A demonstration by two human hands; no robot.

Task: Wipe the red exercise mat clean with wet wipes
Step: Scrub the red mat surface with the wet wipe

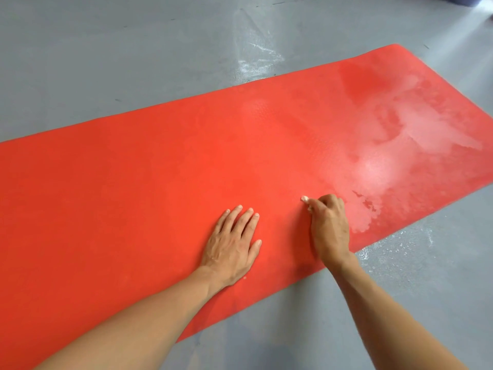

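The red exercise mat (160, 166) lies flat on the floor, running from the lower left to the upper right. Its right part shines with wet, pale streaks, while the left part looks dry. My left hand (232, 244) lies flat on the mat near its front edge, fingers straight and spread. Just to the right, my right hand (329, 225) is curled round a small white wet wipe (305, 200) and presses it on the mat. Only a bit of the wipe shows past the fingers.
A grey painted floor (106, 62) surrounds the mat, with wet, shiny patches behind the mat and at its front right. A dark object (464, 0) shows at the top right corner.
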